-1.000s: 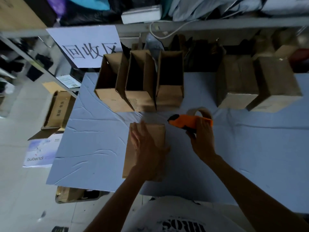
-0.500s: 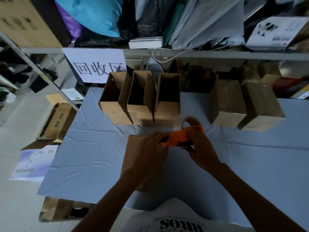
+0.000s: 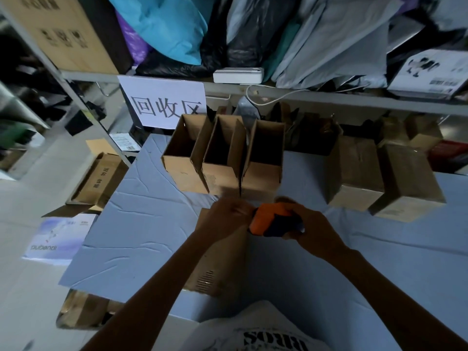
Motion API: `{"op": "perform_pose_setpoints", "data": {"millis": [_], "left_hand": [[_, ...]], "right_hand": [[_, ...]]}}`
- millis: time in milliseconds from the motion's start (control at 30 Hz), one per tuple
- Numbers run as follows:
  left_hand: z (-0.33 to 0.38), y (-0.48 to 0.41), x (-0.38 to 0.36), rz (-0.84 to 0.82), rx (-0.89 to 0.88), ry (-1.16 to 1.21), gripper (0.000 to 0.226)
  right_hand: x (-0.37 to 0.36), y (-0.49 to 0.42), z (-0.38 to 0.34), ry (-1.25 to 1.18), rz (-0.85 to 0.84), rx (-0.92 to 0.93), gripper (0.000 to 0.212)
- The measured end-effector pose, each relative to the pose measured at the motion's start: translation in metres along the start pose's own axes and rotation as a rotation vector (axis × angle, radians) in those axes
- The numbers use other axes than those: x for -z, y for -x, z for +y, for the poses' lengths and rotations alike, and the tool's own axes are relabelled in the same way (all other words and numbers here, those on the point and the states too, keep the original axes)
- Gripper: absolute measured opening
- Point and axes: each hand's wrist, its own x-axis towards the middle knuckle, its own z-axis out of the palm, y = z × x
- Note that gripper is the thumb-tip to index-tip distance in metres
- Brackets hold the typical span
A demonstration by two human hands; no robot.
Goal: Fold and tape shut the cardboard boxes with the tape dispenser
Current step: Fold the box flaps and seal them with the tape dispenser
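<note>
Right hand around orange tape dispenser

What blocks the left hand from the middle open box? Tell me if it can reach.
Probably yes. The left hand sits just in front of the middle open box, with nothing standing between them. It is up against the tape dispenser, though, and would have to leave that first.

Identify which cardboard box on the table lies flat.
The flat box beneath the left hand, nearest the person; the three open boxes and two closed boxes behind it stand assembled.
</note>
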Motion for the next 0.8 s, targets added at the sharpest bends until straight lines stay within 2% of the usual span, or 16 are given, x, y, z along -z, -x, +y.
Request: {"op": "perform_pose_setpoints", "data": {"millis": [100, 233, 367, 533, 600, 800], "left_hand": [[-0.004, -0.01, -0.004, 0.05, 0.043, 0.037, 0.008], [-0.003, -0.022, -0.008, 0.108, 0.206, 0.198, 0.01], [-0.007, -0.025, -0.006, 0.063, 0.252, 0.313, 0.013], [-0.006, -0.029, -0.008, 0.039, 0.282, 0.282, 0.011], [-0.005, -0.03, -0.008, 0.05, 0.268, 0.242, 0.015], [-0.007, -0.032, -0.009, 0.042, 0.234, 0.112, 0.014]], "right_hand": [[0.004, -0.005, -0.003, -0.102, -0.023, -0.021, 0.064], [0.008, -0.005, -0.006, -0.066, 0.017, 0.023, 0.063], [0.014, -0.006, -0.009, 0.001, 0.02, 0.049, 0.078], [0.014, -0.008, -0.006, 0.12, 0.069, 0.066, 0.056], [0.016, -0.007, -0.007, 0.16, 0.078, 0.054, 0.053], [0.023, -0.009, -0.016, 0.079, 0.047, 0.039, 0.053]]}}
